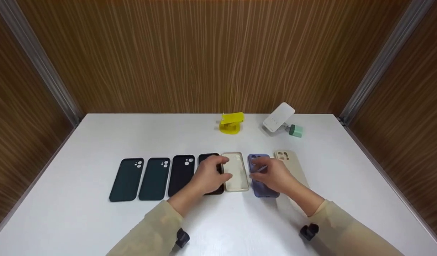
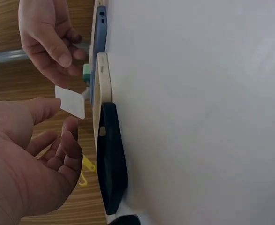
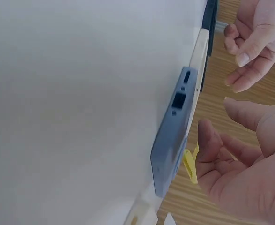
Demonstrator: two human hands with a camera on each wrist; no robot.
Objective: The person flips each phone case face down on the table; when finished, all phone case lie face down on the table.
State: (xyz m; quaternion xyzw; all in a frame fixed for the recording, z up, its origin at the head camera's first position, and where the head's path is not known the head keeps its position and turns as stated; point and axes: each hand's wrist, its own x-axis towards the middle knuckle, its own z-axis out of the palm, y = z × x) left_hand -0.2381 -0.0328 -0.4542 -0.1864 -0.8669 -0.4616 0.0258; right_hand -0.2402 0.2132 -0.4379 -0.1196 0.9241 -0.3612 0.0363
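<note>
A row of phone cases lies on the white table. In the head view my left hand is over a black phone case, its thumb and fingers loosely bent and apart, with nothing between them. Beside it lies a cream phone case, hollow side up. My right hand hovers over a blue-purple phone case, covering part of it; its thumb and fingers are also apart and hold nothing. A beige phone case lies partly behind that hand. Both wrist views show the hands raised above the cases.
Two dark green cases and another black case lie to the left. Behind the row stand a yellow phone stand, a white tilted stand and a small green block. Wood-patterned panels enclose the table.
</note>
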